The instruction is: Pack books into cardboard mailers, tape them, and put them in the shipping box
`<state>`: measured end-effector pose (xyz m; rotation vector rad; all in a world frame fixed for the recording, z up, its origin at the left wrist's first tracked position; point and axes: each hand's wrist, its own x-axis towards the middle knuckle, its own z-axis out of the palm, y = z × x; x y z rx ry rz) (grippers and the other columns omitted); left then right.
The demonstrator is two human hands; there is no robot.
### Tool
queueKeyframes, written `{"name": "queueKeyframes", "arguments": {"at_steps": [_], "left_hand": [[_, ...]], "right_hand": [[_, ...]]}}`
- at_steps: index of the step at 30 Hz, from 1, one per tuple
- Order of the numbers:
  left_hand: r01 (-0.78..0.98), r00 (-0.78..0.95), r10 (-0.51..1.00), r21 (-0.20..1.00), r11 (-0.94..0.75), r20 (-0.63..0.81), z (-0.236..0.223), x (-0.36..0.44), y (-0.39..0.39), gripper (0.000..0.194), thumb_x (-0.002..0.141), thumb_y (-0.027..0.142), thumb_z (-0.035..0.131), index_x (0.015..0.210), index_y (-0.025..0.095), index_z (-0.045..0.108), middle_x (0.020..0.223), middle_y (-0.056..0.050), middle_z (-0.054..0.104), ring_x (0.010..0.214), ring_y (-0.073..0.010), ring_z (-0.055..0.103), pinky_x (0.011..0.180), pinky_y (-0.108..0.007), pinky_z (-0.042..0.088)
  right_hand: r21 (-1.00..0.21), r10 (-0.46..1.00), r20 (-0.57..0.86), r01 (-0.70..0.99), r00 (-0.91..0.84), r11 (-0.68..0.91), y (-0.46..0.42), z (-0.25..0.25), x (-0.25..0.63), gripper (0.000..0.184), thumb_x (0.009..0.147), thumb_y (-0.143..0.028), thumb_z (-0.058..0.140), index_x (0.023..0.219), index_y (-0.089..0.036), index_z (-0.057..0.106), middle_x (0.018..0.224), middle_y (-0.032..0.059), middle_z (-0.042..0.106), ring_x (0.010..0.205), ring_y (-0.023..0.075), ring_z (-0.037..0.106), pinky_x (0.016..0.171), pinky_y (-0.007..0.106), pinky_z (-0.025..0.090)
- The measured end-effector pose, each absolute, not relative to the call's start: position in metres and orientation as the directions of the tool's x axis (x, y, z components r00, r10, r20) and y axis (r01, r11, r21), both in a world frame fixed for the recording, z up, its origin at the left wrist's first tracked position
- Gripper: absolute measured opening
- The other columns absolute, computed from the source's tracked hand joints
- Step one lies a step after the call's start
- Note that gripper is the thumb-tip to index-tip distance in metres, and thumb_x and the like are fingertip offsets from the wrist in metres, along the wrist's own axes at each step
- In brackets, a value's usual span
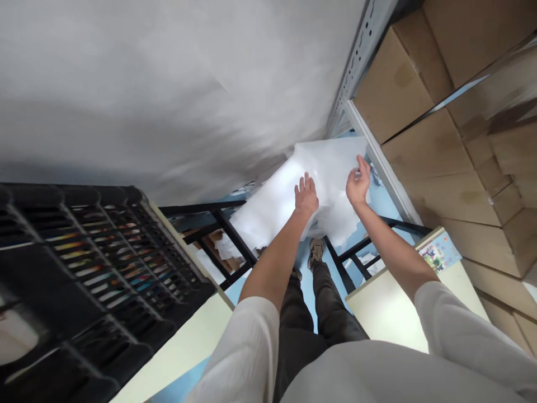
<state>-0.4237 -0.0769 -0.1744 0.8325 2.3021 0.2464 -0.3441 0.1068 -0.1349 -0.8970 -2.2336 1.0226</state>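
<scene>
A heap of white translucent packing sheets (277,190), perhaps thin foam, lies low in front of my feet, between the wall and two table ends. My left hand (306,195) is over the middle of the sheets with its fingers stretched out; whether it touches them I cannot tell. My right hand (358,180) hovers by the heap's right side, palm turned inward, fingers loosely curved and apart. Neither hand holds anything that I can see.
A black plastic crate (104,268) of colourful thin items stands on a pale table (193,347) at left. On the right table (394,296) lies a colourful booklet (440,252). Cardboard boxes (436,151) fill a rack with a white metal post (381,162). Black table legs (232,235) flank the sheets.
</scene>
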Motion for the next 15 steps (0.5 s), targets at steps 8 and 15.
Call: {"name": "queueKeyframes", "arguments": {"at_steps": [8, 15], "left_hand": [[0.517, -0.583, 0.715, 0.503, 0.693, -0.385, -0.130, -0.399, -0.067, 0.081, 0.101, 0.023, 0.052, 0.176, 0.016, 0.022, 0.184, -0.018, 0.021, 0.168, -0.0377, 0.027, 0.134, -0.059, 0.028], [0.587, -0.622, 0.768, 0.560, 0.585, -0.150, -0.057, -0.374, -0.058, 0.077, 0.103, 0.031, 0.058, 0.172, 0.019, 0.026, 0.178, -0.019, 0.033, 0.164, -0.0363, 0.032, 0.130, -0.055, 0.034]], "right_hand": [[-0.820, 0.792, 0.140, 0.379, -0.594, 0.429, 0.107, -0.083, -0.331, 0.064, 0.109, -0.041, 0.048, 0.171, -0.029, 0.042, 0.166, 0.0160, 0.045, 0.146, 0.0294, 0.053, 0.117, 0.049, 0.052], [-0.871, 0.899, 0.115, 0.393, -0.423, 0.296, 0.087, -0.026, -0.276, 0.071, 0.101, -0.042, 0.056, 0.169, -0.026, 0.044, 0.164, 0.0176, 0.049, 0.146, 0.0315, 0.054, 0.112, 0.049, 0.055]]}}
